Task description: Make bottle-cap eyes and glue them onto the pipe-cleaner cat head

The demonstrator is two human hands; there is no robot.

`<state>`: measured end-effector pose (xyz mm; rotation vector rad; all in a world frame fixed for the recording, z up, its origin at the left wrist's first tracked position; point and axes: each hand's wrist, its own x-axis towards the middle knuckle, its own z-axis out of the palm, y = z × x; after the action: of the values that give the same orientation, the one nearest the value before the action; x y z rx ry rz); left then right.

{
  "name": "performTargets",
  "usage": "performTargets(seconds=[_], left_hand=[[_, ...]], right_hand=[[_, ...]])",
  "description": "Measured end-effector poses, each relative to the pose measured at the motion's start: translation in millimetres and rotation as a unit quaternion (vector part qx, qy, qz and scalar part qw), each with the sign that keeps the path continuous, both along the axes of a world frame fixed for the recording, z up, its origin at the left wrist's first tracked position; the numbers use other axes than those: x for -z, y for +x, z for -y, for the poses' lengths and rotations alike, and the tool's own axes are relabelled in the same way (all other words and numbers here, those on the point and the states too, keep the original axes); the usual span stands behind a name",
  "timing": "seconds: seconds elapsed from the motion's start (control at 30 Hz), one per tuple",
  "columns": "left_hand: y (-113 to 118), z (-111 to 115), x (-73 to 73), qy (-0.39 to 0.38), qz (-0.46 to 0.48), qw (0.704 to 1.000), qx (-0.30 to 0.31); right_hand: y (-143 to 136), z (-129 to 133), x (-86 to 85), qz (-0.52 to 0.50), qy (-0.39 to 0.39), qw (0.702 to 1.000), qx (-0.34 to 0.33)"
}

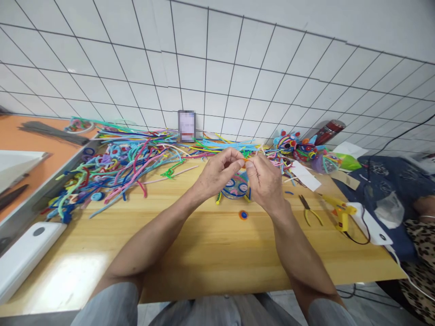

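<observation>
Delicately, an orange strip (247, 160) is pinched between the fingertips of the left hand (222, 171) and the right hand (267, 181), drawn close together above the middle of a wooden table (204, 258). Beneath them, partly hidden, sits a round craft face (234, 189); just nearer lies an orange-and-blue disc (243, 215), with tabletop stretching from it to the near edge. To the right, yellow-handled pliers (307, 211) rest near a yellow glue gun (340, 215). Tangled pipe cleaners (129, 158) crowd the far left, and a phone (186, 127) stands at the far edge, by the tiled wall (224, 68).
</observation>
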<state>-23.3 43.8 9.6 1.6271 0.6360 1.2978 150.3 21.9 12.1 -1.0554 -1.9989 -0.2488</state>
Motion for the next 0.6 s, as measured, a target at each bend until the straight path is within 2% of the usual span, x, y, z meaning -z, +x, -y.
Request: performTargets(seconds=[0.17, 0.37, 0.6], left_hand=[[-3.4, 2.3, -2.0, 0.029, -0.027, 0.999, -0.011], [-0.6, 5.8, -3.1, 0.025, 0.004, 1.000, -0.012], [3.9, 5.8, 1.3, -0.012, 0.057, 0.998, -0.003]], right_hand=[[1.1, 0.7, -1.6, -0.001, -0.003, 1.000, -0.016], [-3.3, 3.6, -1.0, -0.083, -0.007, 0.996, -0.031], [-6.4, 1.7, 2.6, -0.086, -0.005, 0.995, -0.042]])
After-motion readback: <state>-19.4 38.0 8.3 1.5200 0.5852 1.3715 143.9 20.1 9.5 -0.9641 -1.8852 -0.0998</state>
